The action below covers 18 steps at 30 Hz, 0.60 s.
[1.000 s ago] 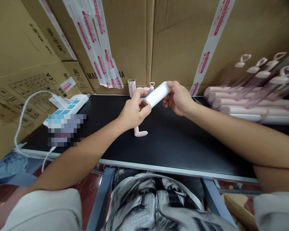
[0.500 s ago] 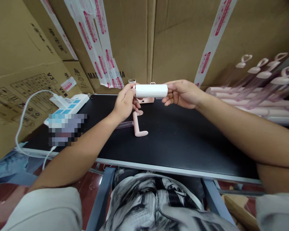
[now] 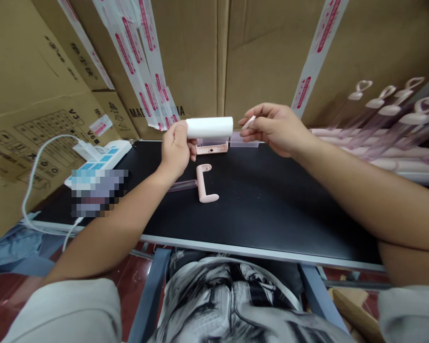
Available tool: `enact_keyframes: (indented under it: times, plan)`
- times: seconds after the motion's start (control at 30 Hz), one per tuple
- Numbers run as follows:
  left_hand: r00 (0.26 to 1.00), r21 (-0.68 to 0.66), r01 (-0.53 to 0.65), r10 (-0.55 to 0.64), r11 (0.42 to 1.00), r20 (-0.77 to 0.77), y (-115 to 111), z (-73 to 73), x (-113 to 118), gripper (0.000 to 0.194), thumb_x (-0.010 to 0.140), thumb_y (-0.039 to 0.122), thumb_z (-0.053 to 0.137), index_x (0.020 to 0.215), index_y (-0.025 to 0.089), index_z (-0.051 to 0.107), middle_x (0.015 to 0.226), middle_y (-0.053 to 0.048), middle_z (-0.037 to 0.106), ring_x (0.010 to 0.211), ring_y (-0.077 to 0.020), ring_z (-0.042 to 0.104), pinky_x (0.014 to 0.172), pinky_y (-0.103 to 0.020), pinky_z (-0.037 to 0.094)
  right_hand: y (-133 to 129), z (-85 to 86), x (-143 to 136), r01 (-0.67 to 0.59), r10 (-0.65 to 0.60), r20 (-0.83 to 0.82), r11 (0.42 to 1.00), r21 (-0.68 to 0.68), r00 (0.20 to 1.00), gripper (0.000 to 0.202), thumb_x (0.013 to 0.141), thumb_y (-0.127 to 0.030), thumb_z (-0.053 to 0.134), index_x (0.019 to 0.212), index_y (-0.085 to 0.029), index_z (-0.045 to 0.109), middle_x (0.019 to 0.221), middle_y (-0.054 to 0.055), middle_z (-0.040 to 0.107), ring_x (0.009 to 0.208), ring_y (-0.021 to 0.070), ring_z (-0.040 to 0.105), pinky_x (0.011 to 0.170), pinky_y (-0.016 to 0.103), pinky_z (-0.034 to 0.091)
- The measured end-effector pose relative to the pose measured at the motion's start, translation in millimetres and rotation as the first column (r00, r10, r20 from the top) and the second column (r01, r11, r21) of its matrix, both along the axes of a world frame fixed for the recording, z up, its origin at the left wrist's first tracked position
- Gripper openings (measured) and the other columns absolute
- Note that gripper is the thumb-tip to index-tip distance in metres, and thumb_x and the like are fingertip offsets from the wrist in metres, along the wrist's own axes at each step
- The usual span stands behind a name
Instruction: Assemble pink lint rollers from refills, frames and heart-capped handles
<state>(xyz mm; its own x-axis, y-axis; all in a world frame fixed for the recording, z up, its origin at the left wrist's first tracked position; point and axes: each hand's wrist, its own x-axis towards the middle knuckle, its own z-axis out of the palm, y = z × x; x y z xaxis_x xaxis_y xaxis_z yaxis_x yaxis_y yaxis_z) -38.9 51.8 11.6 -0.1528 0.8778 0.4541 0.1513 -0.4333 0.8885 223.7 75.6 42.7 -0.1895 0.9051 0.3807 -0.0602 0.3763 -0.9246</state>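
My left hand (image 3: 176, 148) grips the left end of a white lint roller roll (image 3: 210, 127), held level above the back of the table. To its right, apart from the roll, my right hand (image 3: 271, 127) pinches a small pale pink end cap (image 3: 249, 122). The cap is seen nearly edge-on between thumb and fingers. Below the roll lies a pink lint roller frame (image 3: 201, 185), with a clear purplish handle (image 3: 183, 186) pointing left under my left forearm. Behind it rests a pink holder piece (image 3: 212, 149) with a small dark hole.
A clear lilac plastic cover (image 3: 244, 140) lies at the back of the black table (image 3: 264, 219). Several pink rollers with heart-ended clear handles (image 3: 385, 110) are piled at the right. A power strip (image 3: 102, 162) with a white cable stands left. Cardboard boxes (image 3: 264, 62) wall the back.
My right hand has come away from the roll's right end, rightward and up, with the pink end cap. My left hand has shifted the roll a little left and up.
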Motion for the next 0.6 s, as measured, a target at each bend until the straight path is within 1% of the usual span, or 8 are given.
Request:
enact_keyframes:
  times: [0.03,0.1,0.17,0.27,0.37,0.47,0.53,0.6]
  plan:
    - [1.000,0.008,-0.002,0.002,1.000,0.010,-0.3,2.0,-0.3,0.044,0.106,0.067,0.045,0.110,0.025,0.060,0.073,0.002,0.058,0.046,-0.0106,0.052,0.039,-0.024,0.039,4.9,-0.1,5.1,0.051,-0.055,0.052,0.996,0.075,0.997,0.014,0.084,-0.012,0.081,0.089,-0.020,0.070,0.089,0.005,0.077,0.073,0.0178,0.074,0.071,0.037,0.067]
    - [1.000,0.011,0.001,-0.001,1.000,0.026,-1.5,5.2,-0.5,0.045,0.106,0.068,0.044,0.110,0.026,0.061,0.072,0.002,0.058,0.045,-0.0110,0.051,0.038,-0.025,0.039,17.1,-4.3,15.4,0.144,-0.189,0.183,0.962,0.233,0.965,0.014,0.083,-0.016,0.082,0.088,-0.021,0.070,0.083,0.003,0.074,0.072,0.0184,0.070,0.070,0.037,0.061]
    - [1.000,0.005,0.004,-0.004,1.000,0.031,-2.7,6.8,-0.4,0.047,0.105,0.070,0.046,0.109,0.026,0.060,0.072,0.002,0.058,0.046,-0.0112,0.051,0.038,-0.025,0.040,30.4,-13.4,23.9,0.182,-0.305,0.342,0.920,0.346,0.889,0.012,0.084,-0.022,0.083,0.086,-0.021,0.071,0.076,0.002,0.072,0.069,0.0186,0.065,0.069,0.037,0.056]
    - [1.000,0.024,0.006,-0.006,1.000,0.013,-2.7,6.4,-1.6,0.053,0.103,0.076,0.044,0.108,0.026,0.059,0.072,0.002,0.056,0.048,-0.0117,0.053,0.040,-0.025,0.040,47.3,-29.8,31.9,0.158,-0.352,0.581,0.920,0.358,0.734,0.012,0.089,-0.027,0.078,0.080,-0.020,0.073,0.068,0.002,0.070,0.066,0.0192,0.063,0.072,0.038,0.051]
    - [1.000,0.075,0.025,-0.026,0.997,0.006,0.8,4.3,-4.4,0.060,0.103,0.081,0.043,0.113,0.026,0.061,0.071,0.002,0.056,0.048,-0.0117,0.054,0.041,-0.024,0.040,60.1,-40.4,39.2,0.191,-0.409,0.658,0.905,0.379,0.632,0.012,0.090,-0.026,0.078,0.080,-0.019,0.078,0.071,0.004,0.072,0.072,0.0215,0.067,0.078,0.039,0.052]
    - [0.997,0.118,0.040,-0.048,0.992,0.062,7.3,1.7,-5.7,0.063,0.102,0.084,0.045,0.113,0.024,0.062,0.069,0.002,0.055,0.047,-0.0107,0.053,0.042,-0.023,0.040,72.4,-44.4,47.8,0.316,-0.484,0.608,0.874,0.369,0.630,0.010,0.090,-0.024,0.076,0.089,-0.017,0.084,0.075,0.006,0.074,0.078,0.0246,0.071,0.079,0.040,0.056]
    - [0.992,0.146,0.038,-0.055,0.989,0.116,11.8,-0.3,-5.1,0.064,0.102,0.085,0.047,0.108,0.023,0.062,0.067,0.002,0.054,0.046,-0.0102,0.051,0.042,-0.023,0.039,80.6,-46.9,50.5,0.389,-0.477,0.561,0.878,0.278,0.676,0.017,0.093,-0.020,0.072,0.102,-0.015,0.085,0.077,0.008,0.075,0.074,0.0248,0.073,0.075,0.040,0.059]
    - [0.987,0.170,0.037,-0.063,0.985,0.151,15.3,-2.4,-4.4,0.065,0.102,0.085,0.046,0.103,0.022,0.061,0.067,0.002,0.053,0.045,-0.0100,0.050,0.042,-0.023,0.040,87.3,-51.1,48.3,0.434,-0.463,0.508,0.882,0.184,0.726,0.029,0.090,-0.012,0.070,0.117,-0.013,0.083,0.083,0.009,0.077,0.069,0.0241,0.073,0.070,0.041,0.062]
